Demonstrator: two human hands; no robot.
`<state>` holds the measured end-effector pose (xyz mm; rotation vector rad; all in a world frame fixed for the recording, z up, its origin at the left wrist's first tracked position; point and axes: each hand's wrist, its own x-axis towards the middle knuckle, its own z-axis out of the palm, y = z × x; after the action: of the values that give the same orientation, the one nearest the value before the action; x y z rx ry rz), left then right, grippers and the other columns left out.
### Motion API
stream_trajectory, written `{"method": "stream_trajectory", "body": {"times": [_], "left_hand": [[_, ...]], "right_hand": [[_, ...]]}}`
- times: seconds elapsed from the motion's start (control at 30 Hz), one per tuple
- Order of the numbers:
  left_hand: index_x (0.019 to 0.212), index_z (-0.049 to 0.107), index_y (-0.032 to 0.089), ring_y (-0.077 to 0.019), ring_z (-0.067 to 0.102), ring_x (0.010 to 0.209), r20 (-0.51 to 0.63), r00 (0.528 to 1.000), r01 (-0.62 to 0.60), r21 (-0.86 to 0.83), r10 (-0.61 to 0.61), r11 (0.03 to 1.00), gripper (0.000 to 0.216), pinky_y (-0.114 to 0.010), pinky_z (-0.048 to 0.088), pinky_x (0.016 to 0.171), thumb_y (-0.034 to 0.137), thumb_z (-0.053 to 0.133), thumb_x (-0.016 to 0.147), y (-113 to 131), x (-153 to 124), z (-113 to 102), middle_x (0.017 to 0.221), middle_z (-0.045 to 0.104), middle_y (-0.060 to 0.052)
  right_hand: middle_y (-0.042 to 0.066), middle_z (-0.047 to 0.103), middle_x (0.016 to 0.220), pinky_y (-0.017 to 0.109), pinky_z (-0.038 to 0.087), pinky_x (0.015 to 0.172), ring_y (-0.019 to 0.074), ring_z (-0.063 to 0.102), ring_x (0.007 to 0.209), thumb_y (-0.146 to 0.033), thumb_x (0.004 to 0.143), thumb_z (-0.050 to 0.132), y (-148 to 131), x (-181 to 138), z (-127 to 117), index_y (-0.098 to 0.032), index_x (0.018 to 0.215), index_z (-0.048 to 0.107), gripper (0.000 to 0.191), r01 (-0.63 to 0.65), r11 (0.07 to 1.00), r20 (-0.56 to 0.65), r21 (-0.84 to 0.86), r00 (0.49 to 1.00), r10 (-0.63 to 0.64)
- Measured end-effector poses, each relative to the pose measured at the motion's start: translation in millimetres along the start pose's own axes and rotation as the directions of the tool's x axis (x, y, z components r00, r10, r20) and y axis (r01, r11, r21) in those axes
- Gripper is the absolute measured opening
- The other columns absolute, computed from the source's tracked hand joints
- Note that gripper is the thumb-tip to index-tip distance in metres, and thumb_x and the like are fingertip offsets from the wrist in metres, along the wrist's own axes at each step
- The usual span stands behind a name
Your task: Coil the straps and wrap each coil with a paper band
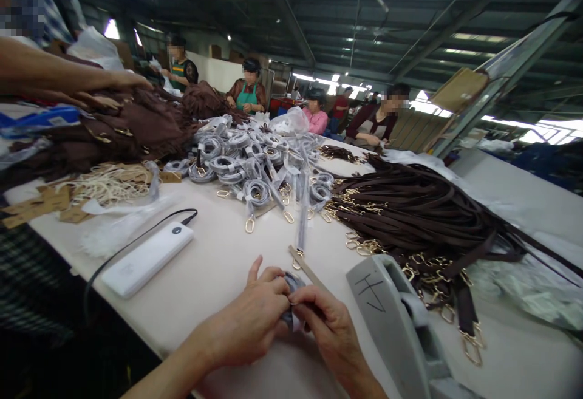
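Observation:
My left hand (252, 314) and my right hand (323, 320) meet low in the middle, just above the white table (218, 247). Between them is a coiled strap (294, 280) in grey-looking clear wrap, largely hidden by my fingers. My left fingers are around its left side, with the thumb sticking up. The right thumb and forefinger pinch at its near right edge. Just beyond my hands lie a thin beige strip (310, 268) and a wrapped strap's gold clasp (297, 259). A heap of wrapped coiled straps (255, 192) lies farther off.
A grey tape dispenser (378, 302) stands right of my hands, beside dark brown straps (419, 204) with gold clasps. At left are a white power bank (148, 259) with a cable, card tags (40, 204), and brown bags (136, 126) under a co-worker's hand (132, 80). Several people work beyond.

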<state>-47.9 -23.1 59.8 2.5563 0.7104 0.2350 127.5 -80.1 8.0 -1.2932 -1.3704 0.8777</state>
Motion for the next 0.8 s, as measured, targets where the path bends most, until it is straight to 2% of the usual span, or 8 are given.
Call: {"method": "stream_trajectory", "body": {"times": [0.1,0.2,0.33,0.43,0.67,0.8], "left_hand": [[0.094,0.063,0.021,-0.0261,0.046,0.125,-0.016,0.999,0.030,-0.016,-0.030,0.999,0.014,-0.060,0.003,0.119,0.016,0.054,0.085,1,-2,1,0.106,0.062,-0.003],[0.103,0.060,0.021,-0.0271,0.043,0.129,-0.065,0.996,0.059,-0.015,-0.060,0.998,0.019,-0.061,0.003,0.119,0.017,0.050,0.087,1,-3,9,0.111,0.061,-0.005],[0.105,0.058,0.021,-0.0276,0.039,0.133,-0.142,0.987,0.070,-0.017,-0.071,0.997,0.019,-0.061,0.000,0.119,0.020,0.049,0.088,0,-3,20,0.118,0.059,-0.007],[0.103,0.056,0.020,-0.0265,0.041,0.132,-0.171,0.978,0.112,-0.070,-0.123,0.991,0.016,-0.060,-0.002,0.119,0.026,0.054,0.088,0,-1,22,0.113,0.062,-0.007],[0.098,0.066,0.029,-0.0303,0.044,0.131,-0.111,0.979,0.164,-0.051,-0.169,0.985,0.016,-0.070,0.006,0.113,0.027,0.051,0.094,0,4,18,0.106,0.064,0.000],[0.091,0.069,0.029,-0.0367,0.037,0.137,-0.089,0.972,0.216,-0.017,-0.216,0.976,0.024,-0.073,0.007,0.111,0.028,0.046,0.096,6,2,14,0.111,0.063,-0.001]], "right_hand": [[-0.002,0.057,0.061,0.021,0.041,0.051,0.0120,0.049,0.053,-0.029,0.083,0.065,3,2,1,-0.020,0.074,0.070,0.013,0.029,1.000,-0.032,-0.010,0.999,-0.030],[-0.002,0.059,0.060,0.022,0.043,0.051,0.0123,0.050,0.053,-0.029,0.082,0.065,6,4,1,-0.020,0.074,0.070,0.013,0.022,1.000,-0.060,0.001,0.998,-0.022],[-0.001,0.060,0.060,0.022,0.043,0.053,0.0126,0.051,0.053,-0.029,0.082,0.065,4,7,1,-0.020,0.074,0.070,0.013,0.025,1.000,-0.081,-0.014,0.996,-0.026],[-0.002,0.058,0.058,0.021,0.043,0.052,0.0122,0.051,0.052,-0.029,0.082,0.065,2,8,2,-0.020,0.073,0.070,0.014,0.035,0.999,-0.077,-0.028,0.996,-0.037],[-0.001,0.061,0.063,0.021,0.044,0.053,0.0118,0.051,0.054,-0.027,0.083,0.063,3,5,4,-0.019,0.072,0.068,0.014,0.045,0.997,-0.037,-0.063,0.998,-0.048],[-0.001,0.060,0.061,0.021,0.045,0.052,0.0118,0.052,0.053,-0.027,0.082,0.063,-3,4,7,-0.019,0.072,0.067,0.014,-0.004,1.000,-0.022,0.022,1.000,0.005]]}}
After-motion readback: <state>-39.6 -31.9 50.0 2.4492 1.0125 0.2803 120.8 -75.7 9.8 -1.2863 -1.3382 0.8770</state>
